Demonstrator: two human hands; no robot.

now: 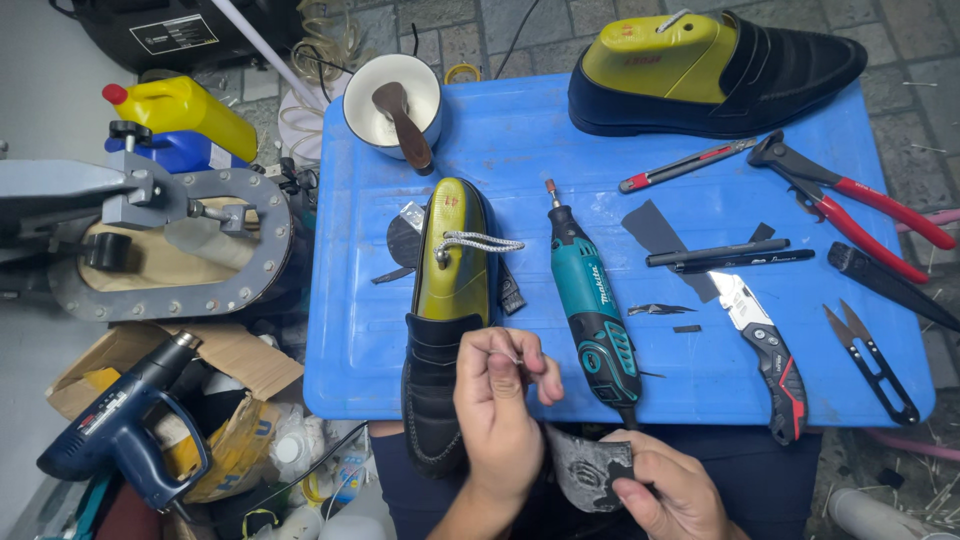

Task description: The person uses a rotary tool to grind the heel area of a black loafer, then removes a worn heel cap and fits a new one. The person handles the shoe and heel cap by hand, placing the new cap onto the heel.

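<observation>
Right hand (672,492) at 6 o'clock, closest to camera, fingers clamped on dark grey leather scrap (588,466). Left hand (497,395) just at 10 o'clock from scrap, fingertips pinched on something tiny, cannot tell what. Black shoe (440,350) touches left hand, long axis 12-to-6. Teal rotary tool (592,305) beside, at 12 o'clock from scrap.

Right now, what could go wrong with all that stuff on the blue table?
The folding knife lies with its blade out near the right hand, so a reach could mean a cut. The near shoe hangs over the table edge by the left hand and might get knocked off. The open snips could poke a finger.
</observation>
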